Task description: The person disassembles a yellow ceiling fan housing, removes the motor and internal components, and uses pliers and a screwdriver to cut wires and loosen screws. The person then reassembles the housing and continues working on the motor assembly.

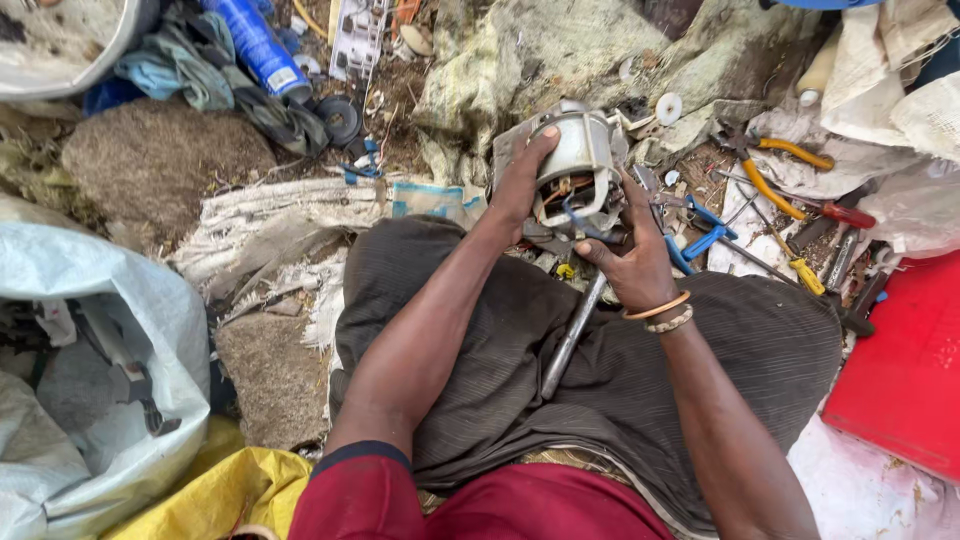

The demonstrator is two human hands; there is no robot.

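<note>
Motor housing [578, 160] gripped amid pliers [775, 170], screwdrivers [800, 270] and rags [200, 75].

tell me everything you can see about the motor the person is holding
The motor is a pale grey, drum-shaped metal housing, worn and dirty, with coppery windings showing through an opening below. It sits above the person's lap, over cluttered ground. The left hand clasps its left side; the right hand works at its lower edge. A metal rod runs down from beneath it.

Single head-worn view, looking steeply down, close over lap and cluttered ground ahead
</note>
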